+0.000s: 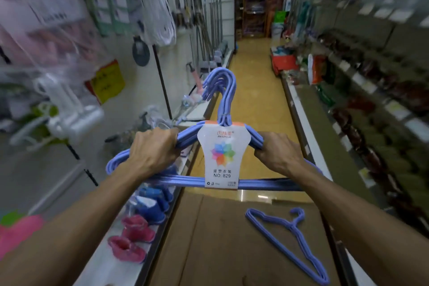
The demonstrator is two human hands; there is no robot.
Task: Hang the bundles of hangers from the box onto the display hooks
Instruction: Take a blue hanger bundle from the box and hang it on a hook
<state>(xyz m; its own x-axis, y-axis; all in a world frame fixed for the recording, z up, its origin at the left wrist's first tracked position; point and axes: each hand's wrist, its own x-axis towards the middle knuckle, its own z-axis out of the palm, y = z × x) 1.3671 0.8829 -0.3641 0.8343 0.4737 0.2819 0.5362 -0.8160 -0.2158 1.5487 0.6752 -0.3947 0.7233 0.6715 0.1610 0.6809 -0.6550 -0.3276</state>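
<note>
In a narrow shop aisle hemmed by shelving on both sides, open floor [253, 81] running ahead, the left hand [152, 150] and right hand [277, 153] each hold a closed grip on a sloping shoulder of a blue hanger bundle [222, 141], held over a cardboard box [209, 239]. Its hooks point up and away; its long bar runs left-right.
</note>
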